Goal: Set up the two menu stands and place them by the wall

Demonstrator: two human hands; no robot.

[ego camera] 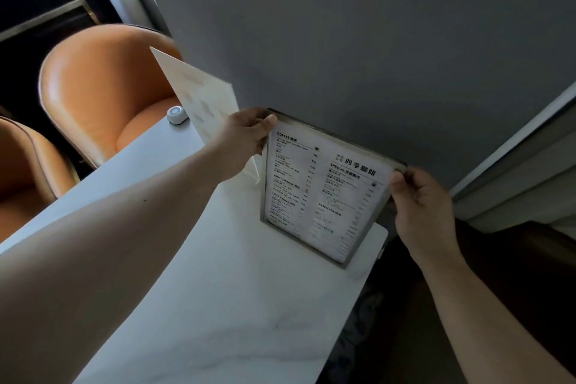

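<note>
A metal-framed menu stand [324, 190] with a printed drinks list stands upright on the white table [224, 290], close to the grey wall [358, 40]. My left hand [246, 132] grips its top left corner. My right hand [420, 199] pinches its top right corner. Behind my left hand a second, clear acrylic menu stand [202, 97] with a pale sheet stands upright next to the wall, partly hidden by that hand.
A small white round call button [177, 115] sits at the table's far edge. Two orange chairs [106, 87] stand beyond the table on the left. A dark seat [498, 274] lies at the right, below a white skirting strip.
</note>
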